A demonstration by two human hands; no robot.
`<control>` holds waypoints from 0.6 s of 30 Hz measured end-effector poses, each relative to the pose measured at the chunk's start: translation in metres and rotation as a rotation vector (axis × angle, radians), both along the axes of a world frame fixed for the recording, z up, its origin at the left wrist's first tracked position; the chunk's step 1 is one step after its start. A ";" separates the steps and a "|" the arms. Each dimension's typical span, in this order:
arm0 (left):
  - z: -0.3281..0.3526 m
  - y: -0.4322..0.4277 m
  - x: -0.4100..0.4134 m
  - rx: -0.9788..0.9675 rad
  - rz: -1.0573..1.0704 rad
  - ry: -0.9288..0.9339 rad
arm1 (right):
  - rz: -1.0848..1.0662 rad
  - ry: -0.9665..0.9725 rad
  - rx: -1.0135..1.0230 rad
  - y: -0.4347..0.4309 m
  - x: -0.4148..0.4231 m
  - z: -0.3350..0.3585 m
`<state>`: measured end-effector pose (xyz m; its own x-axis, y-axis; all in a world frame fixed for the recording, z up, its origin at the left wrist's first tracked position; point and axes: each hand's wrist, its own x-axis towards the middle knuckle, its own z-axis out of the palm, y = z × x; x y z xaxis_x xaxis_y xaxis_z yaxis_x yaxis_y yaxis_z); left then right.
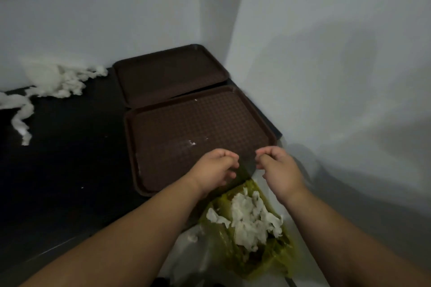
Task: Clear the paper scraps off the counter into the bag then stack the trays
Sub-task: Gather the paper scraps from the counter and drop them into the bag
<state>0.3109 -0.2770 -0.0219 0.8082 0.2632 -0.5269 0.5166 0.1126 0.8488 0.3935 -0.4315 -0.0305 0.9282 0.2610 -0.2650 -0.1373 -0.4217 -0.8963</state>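
Two brown trays lie side by side on the dark counter [70, 170]: the far tray [168, 72] sits in the corner and the near tray [186, 130] carries a few white crumbs. The near tray's front right corner juts over a green bag [261, 256] that holds white paper scraps [249, 219]. My left hand [217, 168] and my right hand [277, 170] are curled on that corner's edge, one on each side. More white paper scraps [53, 79] lie in a loose pile at the counter's far left.
White walls close in behind and to the right of the trays. A long paper strip [22, 121] trails from the pile toward the counter's left edge. Clear plastic [200, 261] lies beside the green bag, below the counter's front edge.
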 end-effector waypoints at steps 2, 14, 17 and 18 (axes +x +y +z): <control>0.022 0.029 -0.016 0.033 0.071 -0.083 | 0.054 -0.018 0.013 0.031 -0.005 0.015; 0.056 0.237 -0.191 0.267 0.444 -0.116 | 0.407 -0.027 0.038 0.240 -0.095 0.057; 0.042 0.287 -0.240 0.325 0.520 -0.064 | 0.487 -0.012 0.033 0.293 -0.127 0.062; 0.036 0.303 -0.254 0.359 0.547 -0.045 | 0.501 -0.010 0.038 0.309 -0.137 0.062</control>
